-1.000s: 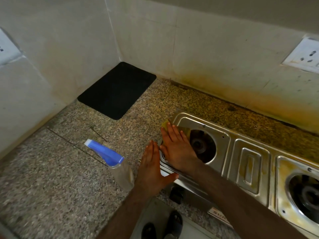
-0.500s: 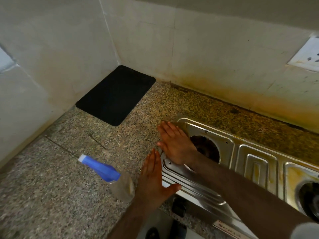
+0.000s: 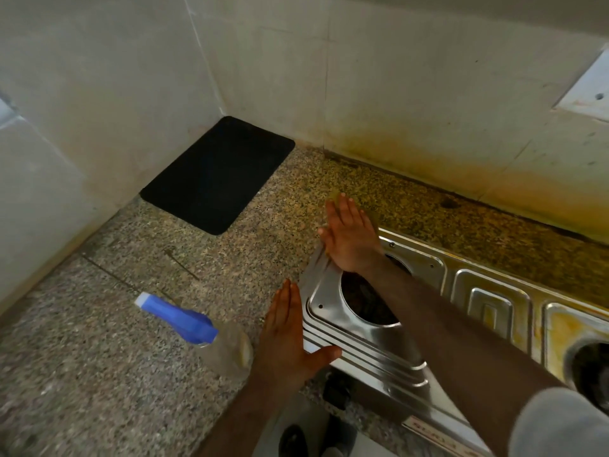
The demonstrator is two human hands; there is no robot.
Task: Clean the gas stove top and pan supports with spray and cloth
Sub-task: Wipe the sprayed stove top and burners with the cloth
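A: Steel stove top (image 3: 372, 344), ribbed, sits on the speckled tabletop (image 3: 99, 374). Left hand (image 3: 290, 344) lies flat against the stove's near-left edge, fingers straight, thumb hooked onto the steel. Bracing it, I judge, so it won't slide.

B: And the right hand (image 3: 346, 239)?

A: Flat on the stove's far-left corner, palm down, grip spread wide, fingers together. A yellowish scrap shows past the fingertips. Possibly the cloth (image 3: 336, 196) pressed beneath, but I cannot say for sure.

B: Spray?

A: Spray bottle (image 3: 201, 334), blue head, clear body, lies just left of the stove, beside the left hand, not held.

B: Anything hidden?

A: Right forearm crosses the left burner opening (image 3: 359, 301). No pan supports visible. The stove's right burner (image 3: 590, 367) is cut off by the frame. A black mat (image 3: 217, 174) sits well beyond the stove, in the corner.
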